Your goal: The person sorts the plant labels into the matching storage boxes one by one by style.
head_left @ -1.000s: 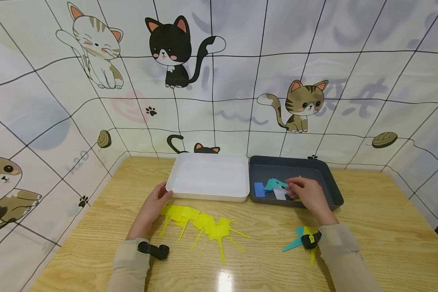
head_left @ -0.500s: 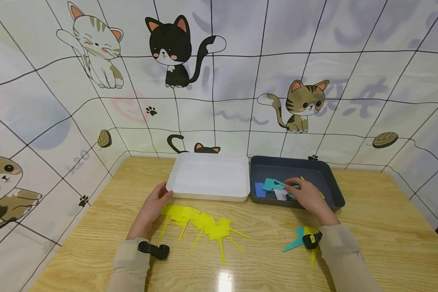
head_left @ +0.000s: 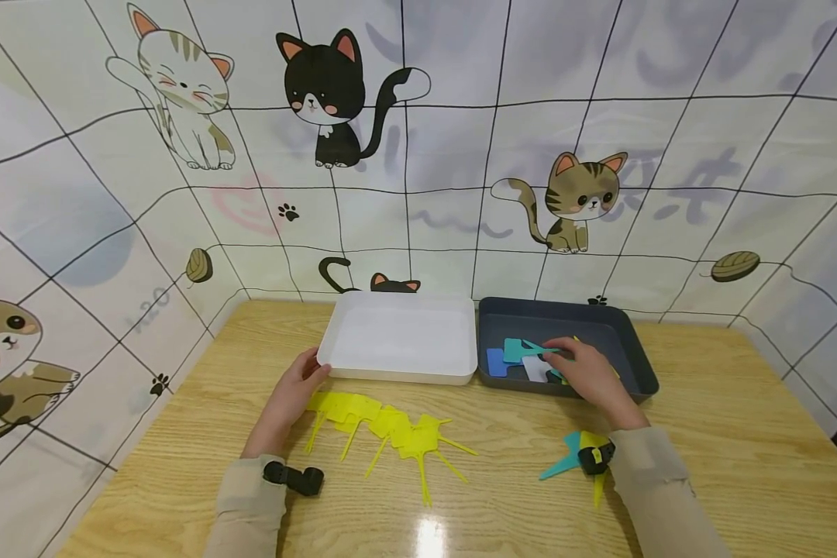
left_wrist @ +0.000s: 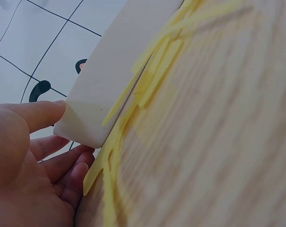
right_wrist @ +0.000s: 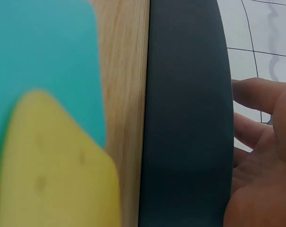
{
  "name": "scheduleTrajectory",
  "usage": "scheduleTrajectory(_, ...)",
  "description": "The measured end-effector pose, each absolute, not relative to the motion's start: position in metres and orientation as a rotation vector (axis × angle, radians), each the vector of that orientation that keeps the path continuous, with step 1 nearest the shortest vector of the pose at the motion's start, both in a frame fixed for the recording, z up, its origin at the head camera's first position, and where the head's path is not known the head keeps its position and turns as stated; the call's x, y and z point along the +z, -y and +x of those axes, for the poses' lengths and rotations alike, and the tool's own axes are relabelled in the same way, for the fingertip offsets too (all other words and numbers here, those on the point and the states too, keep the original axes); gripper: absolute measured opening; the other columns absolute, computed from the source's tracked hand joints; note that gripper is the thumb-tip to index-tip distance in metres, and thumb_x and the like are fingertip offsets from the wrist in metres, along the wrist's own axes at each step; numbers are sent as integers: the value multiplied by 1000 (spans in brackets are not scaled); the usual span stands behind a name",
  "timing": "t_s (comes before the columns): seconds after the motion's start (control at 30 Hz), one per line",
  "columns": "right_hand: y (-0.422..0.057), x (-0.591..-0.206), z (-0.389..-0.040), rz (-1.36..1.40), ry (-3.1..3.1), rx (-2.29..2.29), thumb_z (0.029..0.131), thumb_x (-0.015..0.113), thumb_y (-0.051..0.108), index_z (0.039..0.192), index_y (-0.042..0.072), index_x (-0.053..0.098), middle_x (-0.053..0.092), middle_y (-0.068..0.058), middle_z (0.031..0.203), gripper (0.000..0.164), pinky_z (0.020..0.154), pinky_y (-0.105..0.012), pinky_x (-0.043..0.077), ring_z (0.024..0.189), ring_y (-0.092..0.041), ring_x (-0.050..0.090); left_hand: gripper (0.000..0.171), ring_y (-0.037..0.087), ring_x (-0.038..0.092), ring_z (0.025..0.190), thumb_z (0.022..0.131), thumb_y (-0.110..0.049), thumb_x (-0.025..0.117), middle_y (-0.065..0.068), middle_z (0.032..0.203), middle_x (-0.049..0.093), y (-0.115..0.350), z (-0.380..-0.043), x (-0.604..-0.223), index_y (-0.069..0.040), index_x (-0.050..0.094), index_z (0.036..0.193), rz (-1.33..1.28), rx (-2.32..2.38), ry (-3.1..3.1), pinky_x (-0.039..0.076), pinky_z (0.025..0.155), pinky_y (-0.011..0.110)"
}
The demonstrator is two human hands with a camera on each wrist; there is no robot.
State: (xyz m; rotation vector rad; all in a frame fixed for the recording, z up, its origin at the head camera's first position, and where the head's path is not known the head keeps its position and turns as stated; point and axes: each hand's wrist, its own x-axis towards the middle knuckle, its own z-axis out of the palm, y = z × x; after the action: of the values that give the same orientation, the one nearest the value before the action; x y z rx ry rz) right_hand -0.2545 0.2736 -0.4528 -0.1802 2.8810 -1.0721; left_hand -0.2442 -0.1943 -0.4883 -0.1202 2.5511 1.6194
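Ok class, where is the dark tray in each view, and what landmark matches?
Head: dark tray right of centre, beside the white tray.
Left wrist: not in it.
Right wrist: its outer wall, top to bottom, left of the right hand.
Shared landmark: the wooden table, in all three.

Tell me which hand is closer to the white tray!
Left: the left hand touches the white tray at its near left corner. The right hand is farther off, over the dark tray, holding a teal piece.

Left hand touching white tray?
Touching. Left wrist view: a digit of the left hand meets the corner of the white tray, no gap visible.
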Motion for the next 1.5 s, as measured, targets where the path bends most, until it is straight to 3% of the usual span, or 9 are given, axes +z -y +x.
scheduleTrajectory(0.27,-273,-448,-253,-183,-2870,-1024,95,43,45,131,10,48,47,-19,132,51,86,-54,41,114,-38,48,69,27,26,136,90,-50,49,8,149,28,194,-245,-487,-17,23,145,-112,1635,-2548,24,110,47)
scheduleTrajectory(0.53,-270,-429,-244,-253,-2925,-1022,95,42,47,133,12,45,45,-15,136,52,89,-53,41,119,-36,45,68,27,28,135,90,-50,49,7,148,28,195,-244,-487,-18,24,145,-125,1646,-2532,24,110,47)
scheduleTrajectory(0.73,-264,-409,-233,-362,-2939,-969,94,44,45,128,16,50,54,-9,126,45,86,-47,45,109,-28,53,69,27,28,135,89,-52,49,6,148,29,195,-244,-489,-19,25,145,-136,1629,-2543,23,110,48)
scheduleTrajectory(0.97,-257,-393,-221,-529,-2852,-857,93,49,45,120,17,57,64,-4,104,40,71,-34,47,89,-16,61,63,27,28,135,93,-44,49,8,148,30,194,-248,-489,-16,26,144,-109,1639,-2555,24,110,46)
scheduleTrajectory(1.23,-261,-399,-210,-585,-2746,-690,91,55,36,120,14,57,63,2,106,36,74,-31,48,92,-13,59,60,28,30,135,94,-39,49,10,147,31,194,-247,-487,-15,26,144,-112,1628,-2566,25,109,46)
scheduleTrajectory(1.5,-272,-404,-198,-482,-2711,-594,88,61,32,118,13,58,61,6,96,36,72,-32,47,85,-10,56,60,29,29,135,93,-41,50,10,148,30,193,-248,-485,-17,27,144,-143,1612,-2571,24,109,47)
